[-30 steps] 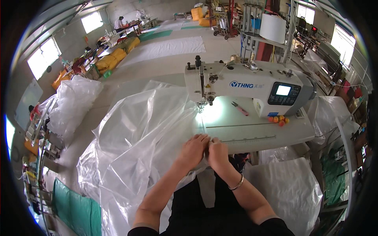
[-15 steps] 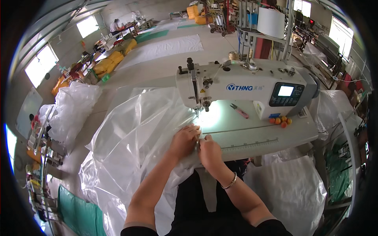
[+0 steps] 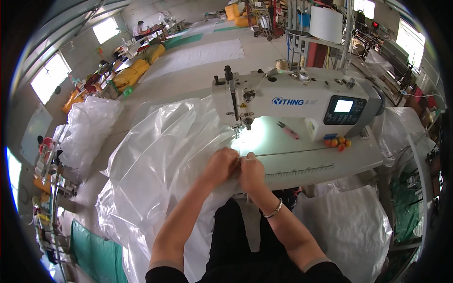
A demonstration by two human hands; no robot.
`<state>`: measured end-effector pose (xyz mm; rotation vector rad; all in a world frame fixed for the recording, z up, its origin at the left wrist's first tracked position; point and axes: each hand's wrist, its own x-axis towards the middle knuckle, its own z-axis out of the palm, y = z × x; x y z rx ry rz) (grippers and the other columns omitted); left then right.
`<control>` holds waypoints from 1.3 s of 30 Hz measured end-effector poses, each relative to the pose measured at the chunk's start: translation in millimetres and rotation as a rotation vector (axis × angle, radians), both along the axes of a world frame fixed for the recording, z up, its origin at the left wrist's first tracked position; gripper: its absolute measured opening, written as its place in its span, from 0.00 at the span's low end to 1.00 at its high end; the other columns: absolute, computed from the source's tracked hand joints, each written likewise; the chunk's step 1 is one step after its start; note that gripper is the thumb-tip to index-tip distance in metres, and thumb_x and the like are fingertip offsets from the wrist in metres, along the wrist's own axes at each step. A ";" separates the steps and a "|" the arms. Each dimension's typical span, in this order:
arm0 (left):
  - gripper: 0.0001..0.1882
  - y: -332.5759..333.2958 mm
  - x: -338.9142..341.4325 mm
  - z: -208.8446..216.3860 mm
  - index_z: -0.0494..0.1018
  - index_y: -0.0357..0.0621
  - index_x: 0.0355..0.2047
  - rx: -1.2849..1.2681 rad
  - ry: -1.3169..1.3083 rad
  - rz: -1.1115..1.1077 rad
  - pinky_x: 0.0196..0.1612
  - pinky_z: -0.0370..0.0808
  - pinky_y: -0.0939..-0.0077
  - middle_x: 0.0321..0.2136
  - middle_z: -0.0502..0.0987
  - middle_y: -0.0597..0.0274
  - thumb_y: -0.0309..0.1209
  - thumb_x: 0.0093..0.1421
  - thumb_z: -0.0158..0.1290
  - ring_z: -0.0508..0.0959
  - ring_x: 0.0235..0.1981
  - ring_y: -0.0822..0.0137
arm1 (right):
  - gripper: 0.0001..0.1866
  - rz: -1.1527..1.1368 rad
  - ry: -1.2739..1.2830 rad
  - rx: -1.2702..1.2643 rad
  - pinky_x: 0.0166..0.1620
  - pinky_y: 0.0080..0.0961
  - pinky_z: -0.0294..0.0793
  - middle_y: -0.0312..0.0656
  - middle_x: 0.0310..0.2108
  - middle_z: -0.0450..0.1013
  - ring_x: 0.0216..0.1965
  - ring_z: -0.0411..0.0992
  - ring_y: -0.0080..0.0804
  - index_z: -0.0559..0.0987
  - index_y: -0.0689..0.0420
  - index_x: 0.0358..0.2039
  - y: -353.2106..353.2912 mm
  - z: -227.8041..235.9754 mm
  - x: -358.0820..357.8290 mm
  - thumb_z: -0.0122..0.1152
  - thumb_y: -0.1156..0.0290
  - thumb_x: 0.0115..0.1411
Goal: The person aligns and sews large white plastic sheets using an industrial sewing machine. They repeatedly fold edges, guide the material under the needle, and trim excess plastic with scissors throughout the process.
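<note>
A large clear plastic sheet (image 3: 155, 146) spreads over the left of the sewing table and hangs down toward the floor. My left hand (image 3: 223, 162) is closed on its right edge, just below the needle of a white sewing machine (image 3: 292, 96). Right beside it, my right hand (image 3: 251, 170) is closed, knuckles up, on the same edge. Both fists nearly touch, and the pinched plastic between them is mostly hidden. A bright lamp lights the needle area, where the sheet's edge runs toward the presser foot (image 3: 238, 131).
Pink thread snips (image 3: 288, 130) lie on the table (image 3: 306, 153) under the machine arm. Several small orange fruits (image 3: 338, 143) sit by the machine's base. More plastic sheeting (image 3: 349, 226) hangs at the right, and a plastic heap (image 3: 92, 122) stands at left. A person (image 3: 138, 30) works far off.
My left hand's fingers have curled from extended into a fist, and the right hand has risen slightly beside it. The plastic near the machine has bunched up higher.
</note>
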<state>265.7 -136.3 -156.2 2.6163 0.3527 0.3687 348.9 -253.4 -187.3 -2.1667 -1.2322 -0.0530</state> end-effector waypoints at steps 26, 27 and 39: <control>0.10 42.7 20.3 -28.9 0.74 0.39 0.38 0.224 -0.273 0.013 0.54 0.68 0.64 0.45 0.74 0.55 0.22 0.53 0.51 0.73 0.47 0.55 | 0.10 0.132 -0.268 0.000 0.44 0.35 0.66 0.40 0.40 0.69 0.44 0.66 0.37 0.77 0.62 0.37 30.2 -4.8 27.3 0.50 0.72 0.58; 0.10 42.8 20.1 -28.7 0.74 0.39 0.38 0.217 -0.266 0.015 0.54 0.68 0.64 0.45 0.74 0.55 0.22 0.53 0.51 0.73 0.47 0.55 | 0.11 0.126 -0.263 0.000 0.44 0.35 0.66 0.40 0.40 0.69 0.44 0.66 0.37 0.77 0.62 0.38 30.5 -5.2 27.2 0.50 0.72 0.58; 0.14 49.7 27.7 -34.6 0.74 0.37 0.42 0.288 -0.209 0.013 0.56 0.65 0.64 0.47 0.74 0.52 0.24 0.55 0.49 0.71 0.53 0.57 | 0.17 0.083 -0.258 0.019 0.47 0.35 0.66 0.39 0.47 0.71 0.48 0.66 0.36 0.76 0.61 0.47 32.1 -6.4 31.5 0.50 0.69 0.59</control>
